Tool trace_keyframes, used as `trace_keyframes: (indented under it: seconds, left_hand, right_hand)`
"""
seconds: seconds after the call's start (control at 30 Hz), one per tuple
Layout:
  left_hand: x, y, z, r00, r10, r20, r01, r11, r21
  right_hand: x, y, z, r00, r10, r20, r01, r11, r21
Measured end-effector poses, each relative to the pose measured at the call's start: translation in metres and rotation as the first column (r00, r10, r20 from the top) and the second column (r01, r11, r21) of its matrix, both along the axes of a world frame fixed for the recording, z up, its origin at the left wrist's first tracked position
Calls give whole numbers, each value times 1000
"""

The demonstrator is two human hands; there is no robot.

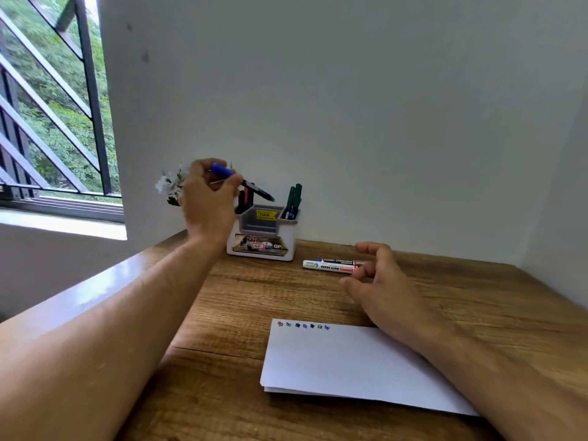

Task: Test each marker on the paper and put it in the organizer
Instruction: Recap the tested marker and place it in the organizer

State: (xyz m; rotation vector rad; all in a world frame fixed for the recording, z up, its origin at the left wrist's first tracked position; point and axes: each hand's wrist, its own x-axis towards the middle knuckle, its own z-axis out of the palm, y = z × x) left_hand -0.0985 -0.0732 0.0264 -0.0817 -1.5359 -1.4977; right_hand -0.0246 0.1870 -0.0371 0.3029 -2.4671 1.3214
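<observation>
My left hand (208,198) holds a blue marker (241,182) tilted above the left side of the white and grey organizer (261,246), which stands against the wall. Dark and red markers stand in its left compartment, green ones (294,195) in its right compartment. My right hand (380,281) hovers with fingers apart just right of two markers (331,265) lying on the desk, covering their right ends. White paper (343,367) lies near me, with several small coloured test marks (302,325) along its top edge.
The wooden desk (241,300) sits in a corner, with white walls behind and to the right. White flowers (170,184) stand behind my left hand. A barred window (54,122) is at the left.
</observation>
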Motion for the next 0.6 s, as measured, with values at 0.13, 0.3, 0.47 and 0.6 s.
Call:
trace_keyframes:
  seconds: [0.13, 0.3, 0.47, 0.6]
  left_hand:
    - [-9, -24, -2, 991, 131, -32, -130, 991, 32]
    - [-22, -38, -6, 976, 219, -18, -219, 975, -35]
    - [-33, -41, -11, 973, 230, 3, -225, 955, -191]
    - [-37, -35, -16, 978, 207, -32, -207, 933, -295]
  right_hand:
    - [2, -1, 1, 1000, -1, 3, 1, 1000, 14]
    - [1, -2, 1, 1000, 12, -2, -12, 1000, 25]
    - [-1, -1, -2, 1000, 13, -15, -13, 999, 41]
    - [-4, 0, -4, 1000, 23, -12, -23, 999, 38]
